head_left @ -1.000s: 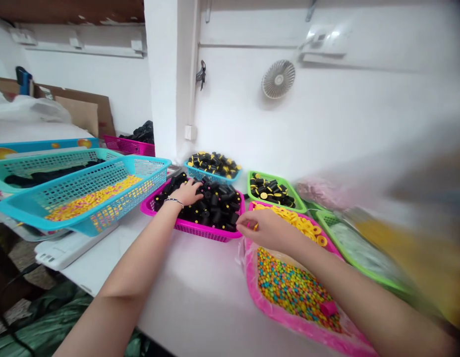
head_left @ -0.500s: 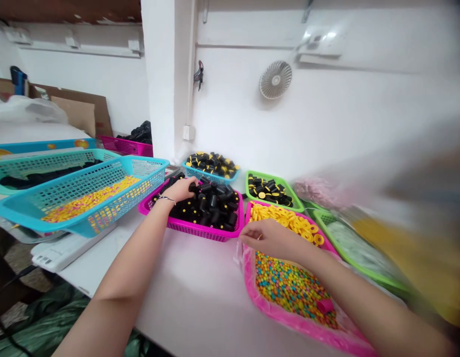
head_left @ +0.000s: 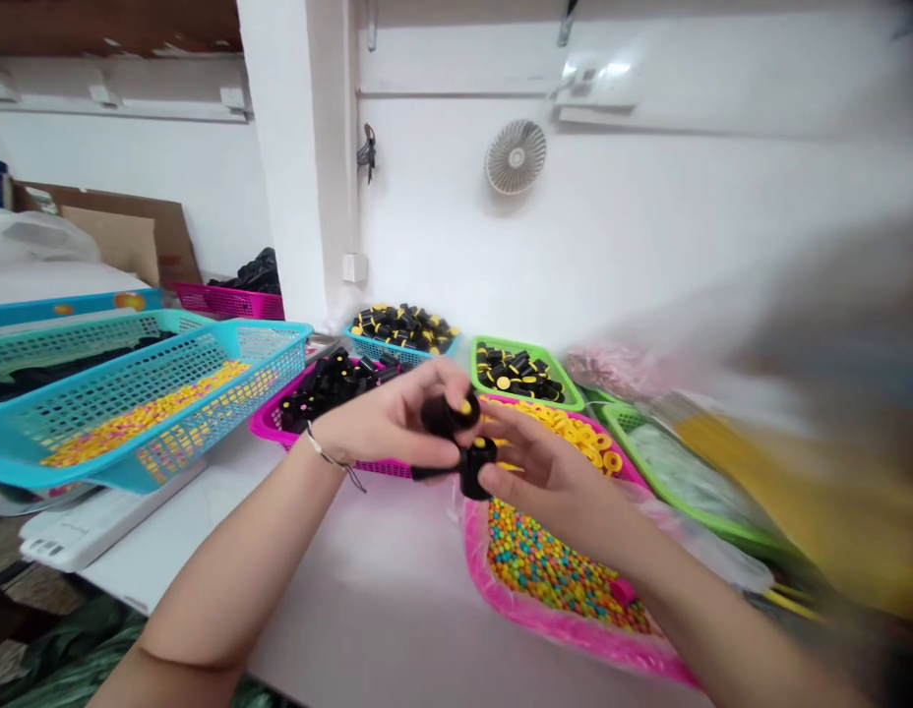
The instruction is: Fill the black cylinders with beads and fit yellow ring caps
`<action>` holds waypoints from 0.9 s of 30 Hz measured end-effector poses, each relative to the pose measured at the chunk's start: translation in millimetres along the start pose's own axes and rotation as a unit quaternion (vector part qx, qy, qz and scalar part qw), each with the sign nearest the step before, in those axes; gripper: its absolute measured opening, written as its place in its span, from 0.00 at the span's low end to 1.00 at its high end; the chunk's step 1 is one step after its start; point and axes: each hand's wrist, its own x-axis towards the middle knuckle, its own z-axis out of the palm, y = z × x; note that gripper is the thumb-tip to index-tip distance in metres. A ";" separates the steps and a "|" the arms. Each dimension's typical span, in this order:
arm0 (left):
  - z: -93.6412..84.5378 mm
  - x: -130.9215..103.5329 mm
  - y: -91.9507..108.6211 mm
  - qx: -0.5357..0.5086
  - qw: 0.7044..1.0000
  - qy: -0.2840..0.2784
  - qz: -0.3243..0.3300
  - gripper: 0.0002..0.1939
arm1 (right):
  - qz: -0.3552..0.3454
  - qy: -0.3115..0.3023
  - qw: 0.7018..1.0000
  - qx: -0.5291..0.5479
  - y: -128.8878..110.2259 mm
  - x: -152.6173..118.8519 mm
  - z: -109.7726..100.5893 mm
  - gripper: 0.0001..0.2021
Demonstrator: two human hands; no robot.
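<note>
Above the front of the table, my left hand (head_left: 397,418) is closed round black cylindrical pieces, one of them a black piece with a yellow dot (head_left: 451,413). My right hand (head_left: 541,467) meets it from the right, its fingertips pinching another black piece with a yellow dot (head_left: 476,467). The two hands are nearly touching. Behind my left hand is a magenta basket (head_left: 269,425) of black pieces. Beneath my right hand lie yellow rings (head_left: 596,442) and a pink-rimmed tray (head_left: 501,600) of small multicoloured beads.
On the left, a blue basket (head_left: 132,393) holds yellow and pink bits. Toward the wall stand another blue basket (head_left: 401,350) and a green basket (head_left: 526,349) of black-and-yellow pieces. A green tray (head_left: 693,492) with clear plastic is at right; a fan (head_left: 516,157) hangs on the wall.
My left hand has come out of the magenta basket with black pieces. My right hand has moved beside it and now grips a black piece. The view has shifted slightly right.
</note>
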 end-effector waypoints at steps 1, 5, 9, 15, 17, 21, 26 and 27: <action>9.5 2.5 -1.4 -0.018 1.000 -0.020 -0.004 0.16 | -0.004 -0.011 1.000 0.010 -1.0 -6.9 -0.2 0.25; 38.1 14.5 -10.2 -0.100 0.994 0.054 -0.002 0.18 | -0.057 0.073 0.992 -0.086 0.8 -35.6 -7.3 0.25; 64.0 26.2 -25.6 -0.200 0.958 0.200 -0.055 0.16 | -0.242 0.166 0.871 -0.394 8.5 -53.1 -13.9 0.25; 96.2 28.3 -44.1 -0.289 0.909 0.276 -0.122 0.10 | -0.320 0.090 0.733 -0.593 16.6 -56.0 -6.2 0.20; 100.3 27.9 -46.7 -0.302 0.900 0.291 -0.121 0.09 | -0.333 0.093 0.719 -0.603 17.2 -55.2 -6.3 0.19; 95.2 30.6 -54.8 -0.292 0.910 0.288 -0.055 0.22 | -0.271 0.174 0.824 -0.466 11.4 -55.9 -18.1 0.17; 85.8 33.7 -69.3 -0.192 0.947 0.255 -0.026 0.20 | -0.064 0.261 0.940 -0.207 4.9 -57.5 -31.3 0.13; 85.8 33.0 -70.5 -0.175 0.952 0.248 -0.027 0.15 | -0.052 0.246 0.952 -0.176 5.8 -57.0 -31.6 0.14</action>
